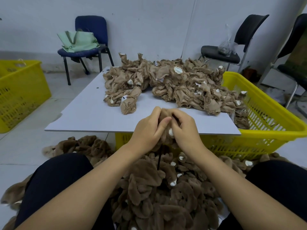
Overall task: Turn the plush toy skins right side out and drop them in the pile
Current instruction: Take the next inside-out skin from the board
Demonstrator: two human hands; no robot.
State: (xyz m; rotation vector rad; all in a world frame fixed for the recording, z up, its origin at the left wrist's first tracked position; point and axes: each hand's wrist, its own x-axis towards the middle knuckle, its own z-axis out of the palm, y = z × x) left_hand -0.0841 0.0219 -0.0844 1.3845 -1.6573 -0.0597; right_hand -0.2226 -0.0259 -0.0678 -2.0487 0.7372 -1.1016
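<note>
Worktop point(86, 117): smooth matt board, pale grey. Inside-out skins point(166, 83) on it: rough tan cloth backing w/ frayed seams. Pile point(154, 193) on floor: soft, fuzzy brown plush, slight sheen. Basket point(269, 113): yellow plastic lattice, semi-gloss. Blue chair point(90, 29): woven cloth, black metal legs. Floor point(25, 146): glossy tile.

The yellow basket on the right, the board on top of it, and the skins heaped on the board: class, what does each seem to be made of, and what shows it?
Yellow basket: likely moulded plastic, glossy, with a slotted lattice wall.
Board: thin, rigid, matt pale sheet; possibly laminate or plastic, unclear.
Skins on the board: tan knit-like fabric backing, dull, with frayed raw edges, so they look inside out.
</note>
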